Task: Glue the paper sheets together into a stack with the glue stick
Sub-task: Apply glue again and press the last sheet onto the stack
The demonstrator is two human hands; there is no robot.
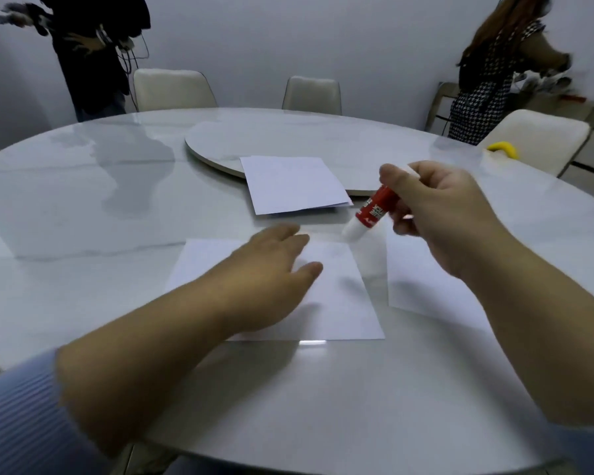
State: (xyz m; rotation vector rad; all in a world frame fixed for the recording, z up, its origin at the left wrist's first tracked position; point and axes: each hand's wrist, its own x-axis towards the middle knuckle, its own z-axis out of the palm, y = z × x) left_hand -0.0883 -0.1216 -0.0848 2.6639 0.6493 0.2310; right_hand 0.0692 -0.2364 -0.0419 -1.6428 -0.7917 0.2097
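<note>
While our left hand point(271, 269) lies flat and open on the sheet point(340, 296) nearest us, it grasps nothing; we judge it is there to pin the paper so it will not slide when glue is rubbed on. Our right hand point(436, 214) is clenched round the glue stick point(374, 209), thumb over the upper end, the red barrel tilted so its white end points down toward the sheet's far right corner, just above it and seemingly not yet touching. Whether that white end is a cap or bare glue we cannot tell, so the stick may need opening first. A second sheet point(422, 279) lies just to the right, partly under our right forearm, close by, probably to be laid on next. More sheets point(292, 183) wait farther off, overlapping the edge of the turntable point(220, 138) in the middle of the table point(66, 207), out of the way of the gluing. We judge the stack has barely begun, since the near sheet looks single
</note>
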